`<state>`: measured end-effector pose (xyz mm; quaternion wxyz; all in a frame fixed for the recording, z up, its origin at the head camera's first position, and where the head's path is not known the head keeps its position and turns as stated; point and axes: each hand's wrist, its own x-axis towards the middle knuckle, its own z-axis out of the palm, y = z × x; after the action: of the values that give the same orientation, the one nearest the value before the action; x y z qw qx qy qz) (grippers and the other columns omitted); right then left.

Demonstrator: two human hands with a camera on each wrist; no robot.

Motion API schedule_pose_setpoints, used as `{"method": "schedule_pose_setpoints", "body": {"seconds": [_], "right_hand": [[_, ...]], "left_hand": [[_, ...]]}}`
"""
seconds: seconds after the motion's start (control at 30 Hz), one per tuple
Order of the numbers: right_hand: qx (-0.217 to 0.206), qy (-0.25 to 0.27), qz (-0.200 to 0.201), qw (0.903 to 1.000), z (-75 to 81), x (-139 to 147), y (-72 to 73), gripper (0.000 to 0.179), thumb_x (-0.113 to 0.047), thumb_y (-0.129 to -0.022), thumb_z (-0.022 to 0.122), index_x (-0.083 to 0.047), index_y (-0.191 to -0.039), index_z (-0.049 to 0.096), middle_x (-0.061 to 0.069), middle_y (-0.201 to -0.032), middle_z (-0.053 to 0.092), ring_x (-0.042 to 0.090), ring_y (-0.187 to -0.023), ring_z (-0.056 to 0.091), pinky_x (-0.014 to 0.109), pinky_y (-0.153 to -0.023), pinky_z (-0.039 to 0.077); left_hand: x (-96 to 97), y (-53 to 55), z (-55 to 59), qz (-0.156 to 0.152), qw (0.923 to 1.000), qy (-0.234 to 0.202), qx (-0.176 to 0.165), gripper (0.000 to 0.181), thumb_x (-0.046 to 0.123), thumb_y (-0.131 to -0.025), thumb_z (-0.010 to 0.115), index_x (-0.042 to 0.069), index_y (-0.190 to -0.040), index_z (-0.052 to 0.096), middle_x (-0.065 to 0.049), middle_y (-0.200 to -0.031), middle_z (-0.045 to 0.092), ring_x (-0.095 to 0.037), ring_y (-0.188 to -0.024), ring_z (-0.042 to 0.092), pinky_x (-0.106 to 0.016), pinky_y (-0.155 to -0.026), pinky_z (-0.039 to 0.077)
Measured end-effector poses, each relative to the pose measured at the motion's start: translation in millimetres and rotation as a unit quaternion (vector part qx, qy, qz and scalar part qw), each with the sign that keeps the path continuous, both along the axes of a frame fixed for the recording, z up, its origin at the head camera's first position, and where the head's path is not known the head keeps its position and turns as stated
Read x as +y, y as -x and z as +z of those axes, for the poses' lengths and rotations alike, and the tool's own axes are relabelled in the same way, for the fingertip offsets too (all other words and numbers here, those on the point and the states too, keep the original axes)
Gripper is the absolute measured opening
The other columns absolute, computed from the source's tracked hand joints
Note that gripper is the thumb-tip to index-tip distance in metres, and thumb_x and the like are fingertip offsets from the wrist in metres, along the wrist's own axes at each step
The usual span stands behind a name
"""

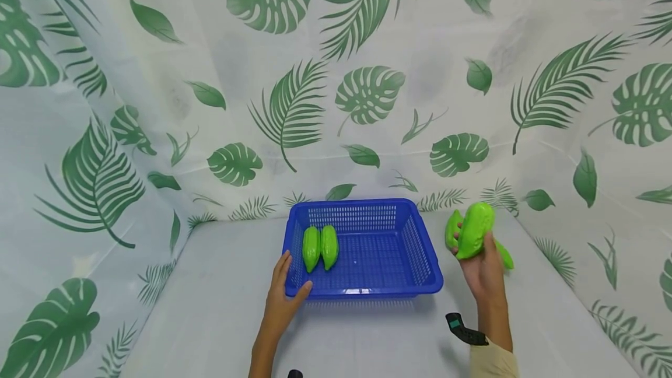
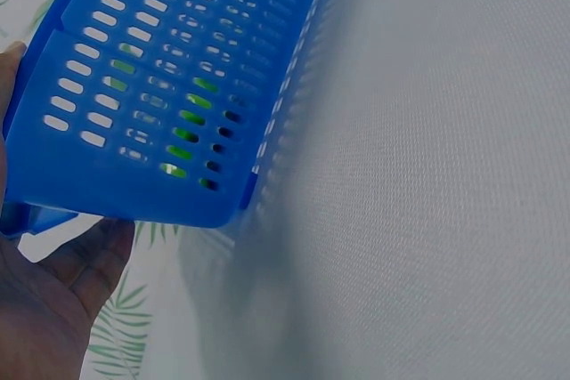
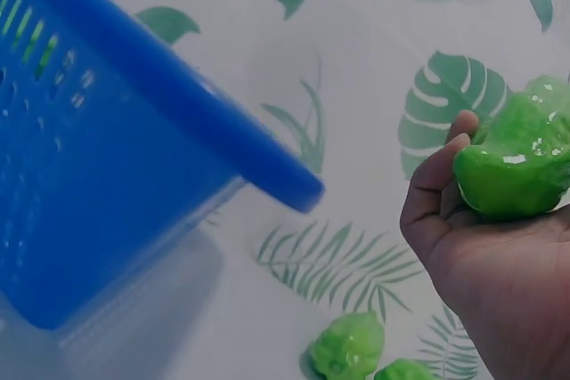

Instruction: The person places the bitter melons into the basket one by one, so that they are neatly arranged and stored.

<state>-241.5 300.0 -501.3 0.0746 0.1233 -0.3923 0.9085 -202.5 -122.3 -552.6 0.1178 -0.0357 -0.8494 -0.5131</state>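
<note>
A blue plastic basket (image 1: 362,292) with slotted walls stands on the white surface. Inside it, two glossy green toy vegetables (image 1: 321,248) lie side by side along the left. My left hand (image 1: 280,296) holds the basket's near left corner, fingers along the left rim and thumb at the front rim. To the right of the basket, my right hand (image 1: 484,267) grips another green toy vegetable (image 1: 476,229), raised above the surface, with curled fingers (image 3: 432,186) around its side. Behind that hand lie more green vegetables (image 3: 349,346), partly hidden in the head view.
Behind the table stands a white sheet (image 1: 409,45) printed with green leaves, which also covers both sides. The white tabletop (image 1: 210,296) extends left, right and in front of the basket. Its right edge runs just beyond the loose vegetables.
</note>
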Motion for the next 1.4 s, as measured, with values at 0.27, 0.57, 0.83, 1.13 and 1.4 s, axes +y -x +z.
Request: {"method": "schedule_pose_setpoints", "body": {"seconds": [0.27, 0.57, 0.83, 1.13, 1.4], "right_hand": [[-0.032, -0.027, -0.015, 0.999, 10.9, -13.9, 4.1, 0.058, -0.034, -0.105, 0.035, -0.021, -0.157, 0.014, 0.007, -0.137, 0.047, 0.018, -0.115, 0.058, 0.028, -0.086, 0.052], [-0.006, 0.025, 0.018, 0.9995, 22.0, -31.4, 17.5, 0.054, -0.031, -0.106, 0.035, -0.022, -0.156, 0.019, 0.011, -0.134, 0.056, 0.023, -0.115, 0.063, 0.03, -0.085, 0.055], [0.001, -0.021, 0.061, 0.9979, 31.6, -49.0, 33.9, 0.044, -0.025, -0.107, 0.029, -0.014, -0.15, 0.024, 0.007, -0.127, 0.058, 0.022, -0.115, 0.065, 0.03, -0.086, 0.058], [-0.113, -0.131, 0.1, 0.9798, 41.4, -80.4, 54.0, 0.055, -0.024, -0.105, 0.044, -0.008, -0.15, 0.016, 0.01, -0.131, 0.039, 0.018, -0.108, 0.068, 0.037, -0.088, 0.058], [-0.187, -0.34, 0.138, 0.9112, 34.8, -110.1, 73.2, 0.066, -0.028, -0.105, 0.046, 0.003, -0.153, 0.014, 0.028, -0.137, 0.041, 0.028, -0.108, 0.065, 0.053, -0.094, 0.053]], "left_hand": [[0.8, -0.3, 1.2, -0.005, 1.0, -0.004, -0.003, 0.082, 0.046, -0.09, 0.066, 0.013, -0.155, 0.028, 0.0, -0.163, 0.019, -0.034, -0.151, 0.017, -0.06, -0.116, 0.022], [0.7, 1.6, 1.6, 0.0, 1.0, -0.007, 0.001, 0.083, 0.047, -0.089, 0.066, 0.013, -0.154, 0.029, 0.0, -0.163, 0.02, -0.034, -0.151, 0.017, -0.06, -0.116, 0.022], [0.8, 1.7, 1.3, 0.001, 1.0, 0.0, 0.003, 0.083, 0.047, -0.089, 0.067, 0.012, -0.154, 0.03, -0.001, -0.163, 0.021, -0.035, -0.15, 0.018, -0.061, -0.115, 0.023], [-1.6, 1.3, 0.3, 0.002, 1.0, -0.008, 0.004, 0.08, 0.041, -0.09, 0.068, 0.013, -0.154, 0.03, 0.0, -0.163, 0.021, -0.034, -0.151, 0.018, -0.061, -0.116, 0.023], [-0.9, 0.6, 0.0, 0.0, 0.9999, -0.011, -0.004, 0.083, 0.048, -0.089, 0.067, 0.015, -0.154, 0.029, 0.002, -0.163, 0.019, -0.031, -0.151, 0.016, -0.058, -0.117, 0.022]]}}
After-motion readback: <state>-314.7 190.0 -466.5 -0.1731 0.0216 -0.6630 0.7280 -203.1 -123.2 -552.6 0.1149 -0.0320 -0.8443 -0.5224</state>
